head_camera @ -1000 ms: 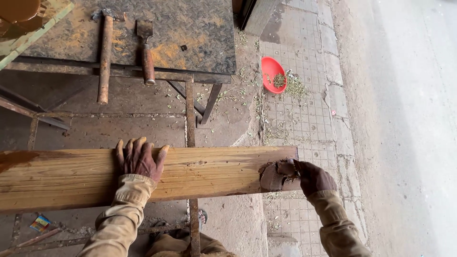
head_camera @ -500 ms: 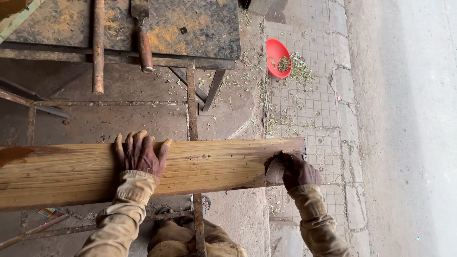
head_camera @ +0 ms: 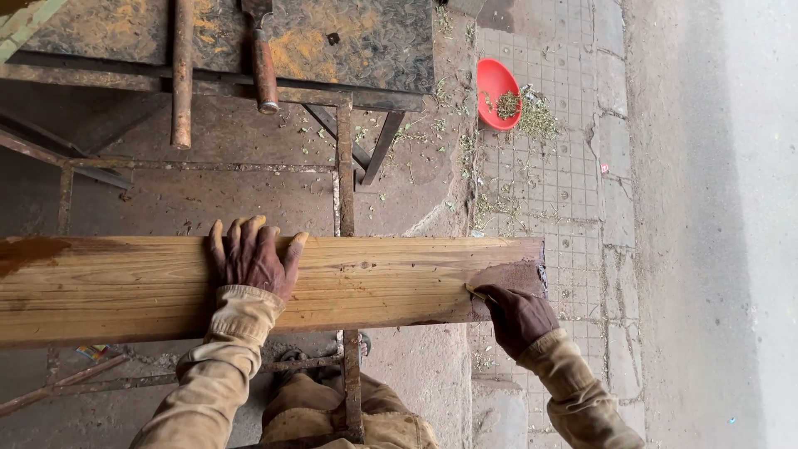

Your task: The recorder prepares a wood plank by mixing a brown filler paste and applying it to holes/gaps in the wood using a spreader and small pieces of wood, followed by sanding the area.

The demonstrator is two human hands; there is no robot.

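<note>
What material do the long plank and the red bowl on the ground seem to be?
Plank: wood, seemingly bare and unpainted, with visible grain lines and a darker stained patch near the right hand.
Red bowl: probably plastic, judging by its smooth, uniformly bright surface.

One plank point(head_camera: 166, 287), two hands point(head_camera: 249, 258) point(head_camera: 515, 316), one red bowl point(head_camera: 496, 93)

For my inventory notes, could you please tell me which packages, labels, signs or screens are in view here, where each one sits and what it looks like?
No signs, screens or labels show.
Possible wrapper scrap: on the ground below the wooden plank, near its left part; small, crumpled, multicoloured; too small to be sure it is packaging.
</note>
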